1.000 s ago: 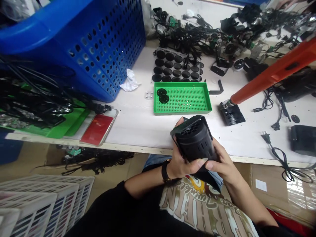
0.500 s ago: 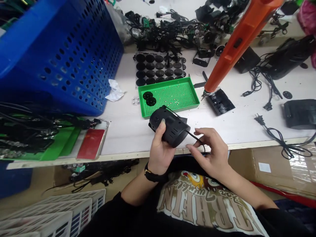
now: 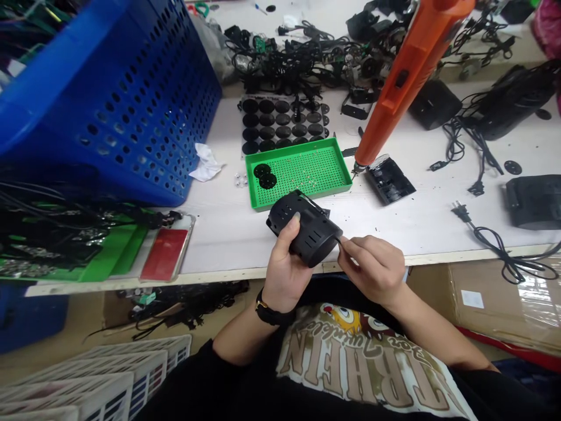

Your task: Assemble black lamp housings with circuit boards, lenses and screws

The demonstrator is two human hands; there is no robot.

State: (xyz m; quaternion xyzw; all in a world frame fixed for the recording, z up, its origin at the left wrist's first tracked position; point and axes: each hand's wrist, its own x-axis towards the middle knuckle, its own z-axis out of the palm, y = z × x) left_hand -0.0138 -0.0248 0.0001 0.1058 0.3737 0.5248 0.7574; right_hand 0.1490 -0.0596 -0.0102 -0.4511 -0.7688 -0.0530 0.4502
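Note:
My left hand [image 3: 286,269] grips a black slotted plastic housing [image 3: 303,227] just above the table's front edge, thumb on its top. My right hand [image 3: 372,266] is closed in a pinch at the housing's right end, fingertips on a thin black wire [image 3: 338,240] that comes out of it. Behind the housing lies a green perforated tray [image 3: 307,169] with two black discs [image 3: 265,176] in its left corner. An orange electric screwdriver [image 3: 403,73] hangs tip down over a flat black part [image 3: 390,179] to the right of the tray.
A big blue perforated basket [image 3: 118,99] fills the left. A sheet of black discs [image 3: 283,124] lies behind the tray, with tangled cables and parts [image 3: 324,52] beyond. A red phone [image 3: 165,251], a power cord [image 3: 486,240], a black housing [image 3: 532,202] and white baskets [image 3: 109,380] are nearby.
The housing was held in both hands near my chest, then shifted to my left hand and turned sideways. My right hand let go and has now closed in a pinch on the wire.

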